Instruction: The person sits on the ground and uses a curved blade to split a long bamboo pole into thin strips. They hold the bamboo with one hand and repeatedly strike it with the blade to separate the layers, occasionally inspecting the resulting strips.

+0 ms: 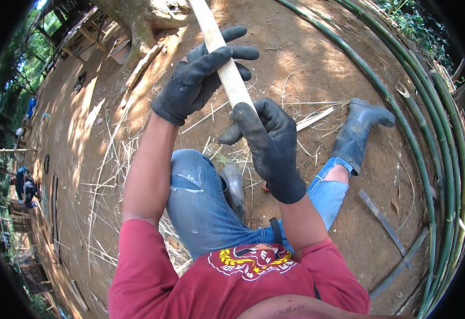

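A pale split bamboo strip (236, 89) slants up and away in front of me, its far end leaving the top of the picture. My left hand (192, 80), in a black glove, has the strip between its thumb and fingers; several fingertips stick out past the strip's right side. Lower down, my right hand (271, 146), gloved alike, pinches the near end with the thumb on top. The tip of that end is hidden in the glove. Both hands are above my bent knee in torn jeans (195, 183).
Long green bamboo poles (402, 114) curve along the right side. A flat metal blade (382, 220) lies on the dirt near them. Thin bamboo shavings (107, 183) litter the ground. At the upper left stand a tree trunk (134, 24) and a bucket (120, 52). People (28, 189) are far left.
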### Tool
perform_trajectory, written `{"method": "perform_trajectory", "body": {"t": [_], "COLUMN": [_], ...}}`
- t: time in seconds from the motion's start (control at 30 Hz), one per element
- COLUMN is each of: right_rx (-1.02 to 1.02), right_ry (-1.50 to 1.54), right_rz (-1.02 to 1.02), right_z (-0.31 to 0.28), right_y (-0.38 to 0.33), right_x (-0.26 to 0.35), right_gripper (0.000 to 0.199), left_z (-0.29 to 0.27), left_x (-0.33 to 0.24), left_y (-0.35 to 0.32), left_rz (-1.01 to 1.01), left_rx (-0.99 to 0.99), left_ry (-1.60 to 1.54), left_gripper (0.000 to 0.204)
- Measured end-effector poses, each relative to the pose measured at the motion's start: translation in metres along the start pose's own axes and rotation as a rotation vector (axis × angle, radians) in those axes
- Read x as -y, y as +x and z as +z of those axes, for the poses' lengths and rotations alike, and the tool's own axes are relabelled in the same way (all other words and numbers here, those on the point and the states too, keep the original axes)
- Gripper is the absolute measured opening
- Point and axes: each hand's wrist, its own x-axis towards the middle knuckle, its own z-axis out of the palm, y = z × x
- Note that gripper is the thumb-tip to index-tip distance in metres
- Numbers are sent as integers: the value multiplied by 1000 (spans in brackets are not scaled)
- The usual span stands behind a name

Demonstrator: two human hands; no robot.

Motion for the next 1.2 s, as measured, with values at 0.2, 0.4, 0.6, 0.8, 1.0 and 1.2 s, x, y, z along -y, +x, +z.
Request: {"method": "perform_trajectory", "body": {"t": [0.2, 0.4, 0.6, 0.8, 1.0, 1.2], "right_rx": [52, 49, 25, 187, 214, 220], "right_ry": [69, 71, 4, -11, 189, 189], "right_rz": [-96, -103, -6, 5, 55, -21], "right_z": [12, 12, 29, 42, 17, 4], "right_y": [15, 18, 7, -25, -15, -14], "right_x": [6, 8, 14, 14, 8, -6], "right_gripper": [20, 22, 20, 18, 42, 48], "left_z": [18, 12, -21, -113, -129, -122], "left_x": [-11, -8, 4, 12, 4, -6], "left_y": [-5, -3, 3, 6, 13, 14], "left_rz": [-3, 15, 46, 137, 242, 246], "left_rx": [64, 39, -70, -353, -647, -873], "left_ry": [8, -40, -354, -588, -568, -479], "left_gripper": [83, 71, 58, 45, 52, 49]}}
